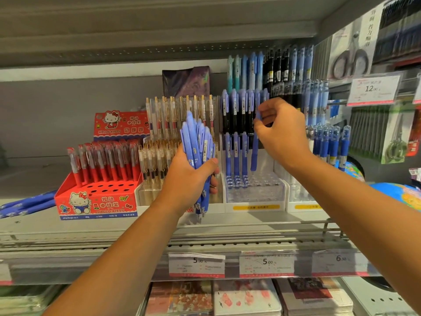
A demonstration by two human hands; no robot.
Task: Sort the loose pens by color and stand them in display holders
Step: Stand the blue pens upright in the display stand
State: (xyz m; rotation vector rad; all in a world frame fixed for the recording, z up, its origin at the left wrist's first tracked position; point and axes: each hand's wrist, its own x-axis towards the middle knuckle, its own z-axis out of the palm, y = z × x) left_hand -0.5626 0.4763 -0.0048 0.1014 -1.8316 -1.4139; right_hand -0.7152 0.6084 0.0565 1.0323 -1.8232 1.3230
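Several loose blue pens (27, 205) lie flat on the shelf at the far left of the frame. Near the middle, the left hand (186, 179) grips a bundle of blue pens (198, 142), roughly upright. Further right, three standing pens (235, 153) fill the left holes of the clear holder (255, 195). Beside them hangs one blue pen (254, 153), almost vertical, with its tip just above the free holes. The right hand (282, 131) pinches its top end between thumb and fingers. I judge that the coming move is straight down.

Bright even shop light, soft focus (edges bowed), faint shadows
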